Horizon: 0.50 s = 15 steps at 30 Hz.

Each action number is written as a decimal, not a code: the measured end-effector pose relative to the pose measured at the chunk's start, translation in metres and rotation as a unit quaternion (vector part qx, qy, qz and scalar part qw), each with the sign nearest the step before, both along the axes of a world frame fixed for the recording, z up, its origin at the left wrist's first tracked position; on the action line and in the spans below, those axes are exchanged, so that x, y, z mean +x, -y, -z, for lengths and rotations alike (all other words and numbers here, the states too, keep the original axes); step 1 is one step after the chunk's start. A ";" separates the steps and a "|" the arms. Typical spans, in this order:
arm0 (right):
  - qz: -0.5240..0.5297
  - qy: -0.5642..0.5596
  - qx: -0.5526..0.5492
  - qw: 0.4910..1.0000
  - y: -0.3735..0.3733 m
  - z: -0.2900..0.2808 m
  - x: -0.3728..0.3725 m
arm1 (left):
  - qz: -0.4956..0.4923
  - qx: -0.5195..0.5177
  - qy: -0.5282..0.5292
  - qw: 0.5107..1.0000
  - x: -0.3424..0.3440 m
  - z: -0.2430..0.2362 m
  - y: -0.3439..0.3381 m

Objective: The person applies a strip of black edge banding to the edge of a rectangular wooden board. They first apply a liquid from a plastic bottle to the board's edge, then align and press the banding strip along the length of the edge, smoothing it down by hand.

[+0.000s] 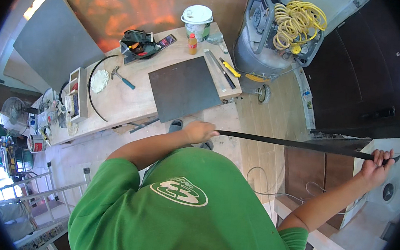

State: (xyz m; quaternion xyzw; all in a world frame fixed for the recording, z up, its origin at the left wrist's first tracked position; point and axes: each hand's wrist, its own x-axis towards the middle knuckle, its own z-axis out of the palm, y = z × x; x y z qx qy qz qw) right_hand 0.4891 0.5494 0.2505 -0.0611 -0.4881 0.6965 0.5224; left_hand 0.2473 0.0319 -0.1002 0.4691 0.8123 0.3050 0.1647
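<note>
A long, narrow black strip (292, 142), like edge banding, stretches in front of me from left to right. My left hand (200, 132) is closed on its left end, near the front edge of the workbench. Out to the right, my right hand (377, 169) grips the other end, with a short tip sticking out past the fingers. On the workbench (131, 103) beyond my left hand lies a dark square panel (184, 88). A similar black strip (90, 86) curves across the bench's left part, beside a white lump (100, 81) and a hammer (124, 78).
A tool bag (138, 44), phone (167, 40), bottle (192, 44), white bucket (197, 21) and yellow cutter (230, 67) sit on the bench. An air compressor (266, 59) with a coiled yellow hose (299, 22) stands beyond its right end. Brown cabinets (318, 174) are at right.
</note>
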 end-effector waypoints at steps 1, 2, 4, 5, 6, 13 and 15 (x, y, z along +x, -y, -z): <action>-0.041 0.005 0.008 0.999 -0.006 -0.005 0.005 | -0.018 -0.057 0.030 0.998 0.001 0.017 0.023; -0.082 0.010 0.016 0.996 -0.009 -0.006 0.007 | -0.052 -0.087 0.052 0.993 0.003 0.040 0.046; -0.097 0.029 0.047 0.994 -0.011 -0.007 0.010 | -0.114 -0.163 0.134 0.971 0.013 0.074 0.092; -0.106 0.038 0.063 0.992 -0.012 -0.009 0.009 | -0.146 -0.208 0.191 0.948 0.020 0.085 0.117; -0.138 0.035 0.050 0.989 -0.011 -0.011 0.007 | -0.190 -0.178 0.274 0.926 0.030 0.109 0.155; -0.133 0.255 0.069 0.955 0.113 0.016 -0.074 | -0.411 -0.159 0.642 0.627 0.084 0.084 0.187; -0.207 0.312 0.059 0.926 0.137 0.069 -0.108 | -0.411 -0.020 0.665 0.623 0.081 0.057 0.177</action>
